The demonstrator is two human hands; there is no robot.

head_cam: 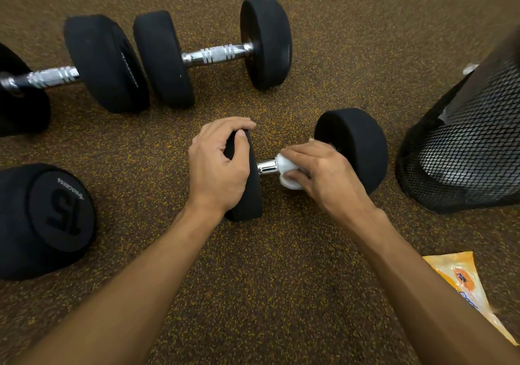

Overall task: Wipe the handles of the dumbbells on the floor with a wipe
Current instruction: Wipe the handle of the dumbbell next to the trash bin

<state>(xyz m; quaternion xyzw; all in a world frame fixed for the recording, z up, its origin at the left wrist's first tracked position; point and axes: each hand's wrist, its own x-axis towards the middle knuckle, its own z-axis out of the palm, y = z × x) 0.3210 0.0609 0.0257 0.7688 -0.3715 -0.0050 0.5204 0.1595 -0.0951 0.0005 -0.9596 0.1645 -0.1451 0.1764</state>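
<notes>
A small black dumbbell (354,148) lies on the floor in the middle. My left hand (219,167) grips its left weight head, fingers curled over the top edge. My right hand (323,173) holds a white wipe (285,167) wrapped round the chrome handle (267,165), of which only a short piece shows beside the left head. A second dumbbell (213,55) with a knurled chrome handle lies farther back. A third dumbbell (53,76) lies at the far left, partly cut off. A head marked 15 (47,218) stands at the near left.
The floor (281,280) is brown rubber flecked with yellow. A black mesh bin (461,150) stands close on the right, just past the small dumbbell's right head. An orange wipe packet (464,286) lies near my right forearm.
</notes>
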